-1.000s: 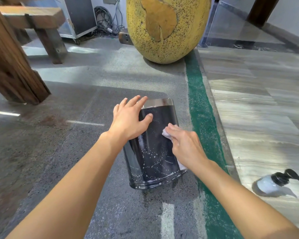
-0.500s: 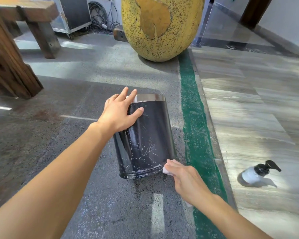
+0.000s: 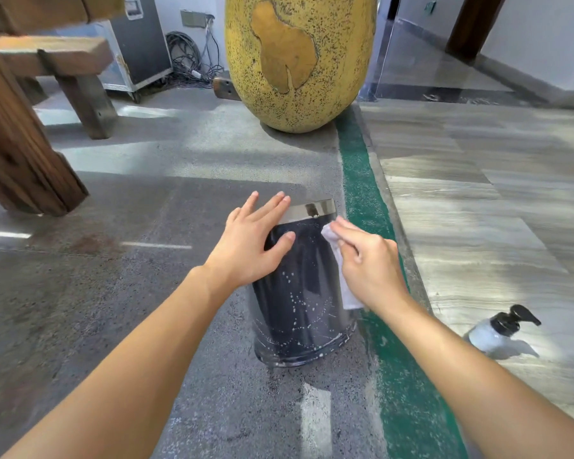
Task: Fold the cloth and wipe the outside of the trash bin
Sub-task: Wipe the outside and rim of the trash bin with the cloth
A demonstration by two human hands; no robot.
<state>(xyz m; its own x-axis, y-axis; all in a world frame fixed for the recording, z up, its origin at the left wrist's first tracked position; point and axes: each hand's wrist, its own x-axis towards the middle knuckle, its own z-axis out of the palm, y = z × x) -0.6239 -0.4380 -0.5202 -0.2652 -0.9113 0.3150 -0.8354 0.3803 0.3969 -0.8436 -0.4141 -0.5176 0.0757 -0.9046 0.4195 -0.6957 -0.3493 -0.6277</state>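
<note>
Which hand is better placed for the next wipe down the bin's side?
Right. The right hand holds the cloth against the trash bin near its top; the left hand lies flat by the rim, holding no cloth.

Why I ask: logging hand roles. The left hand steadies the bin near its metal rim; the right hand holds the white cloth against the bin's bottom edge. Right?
Not the bottom edge: the head view shows the right hand holding the white cloth high against the bin, just below the metal rim. The left hand steadies the bin near that rim.
</note>
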